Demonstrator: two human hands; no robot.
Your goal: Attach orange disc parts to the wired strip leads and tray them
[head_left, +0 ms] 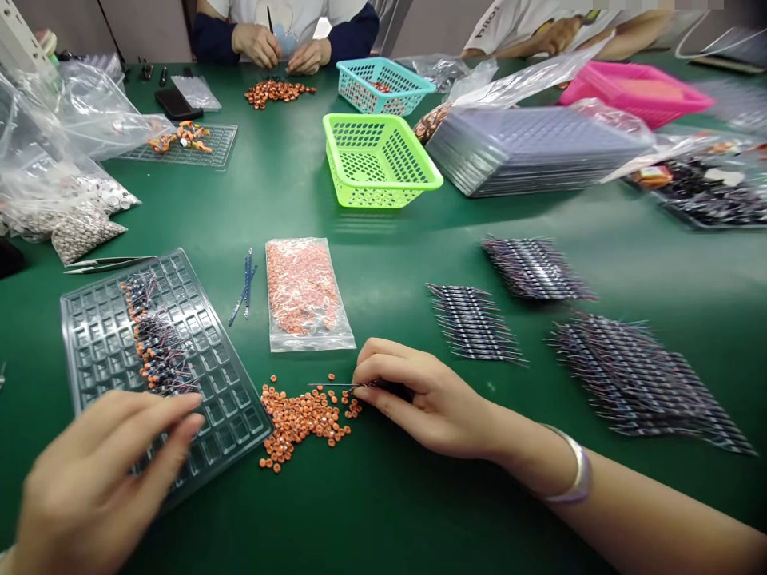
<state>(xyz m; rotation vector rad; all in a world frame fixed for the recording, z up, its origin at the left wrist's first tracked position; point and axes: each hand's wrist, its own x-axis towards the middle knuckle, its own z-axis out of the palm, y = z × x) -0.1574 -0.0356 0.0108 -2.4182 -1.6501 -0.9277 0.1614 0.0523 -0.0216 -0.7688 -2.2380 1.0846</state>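
My right hand (pixel 425 399) is closed around dark tweezers (pixel 335 386), whose thin tips point left over a loose pile of small orange ring-like parts (pixel 300 419). My left hand (pixel 113 471) hovers over the near part of a clear compartment tray (pixel 221 351). Its thumb and index fingertip come together in a pinch; anything between them is too small to make out. Along the tray lies a row of small orange parts with dark, thin wires (pixel 161 347). Behind the pile, a clear zip bag (pixel 303 287) holds more orange parts.
Bundles of wired strips (pixel 641 375) lie at right, a smaller stack (pixel 476 322) nearer the middle. Two blue strips (pixel 245 287) and silver tweezers (pixel 108 263) lie beyond the tray. A green basket (pixel 383 188) and stacked trays (pixel 533 148) stand farther back. Two people work across the table.
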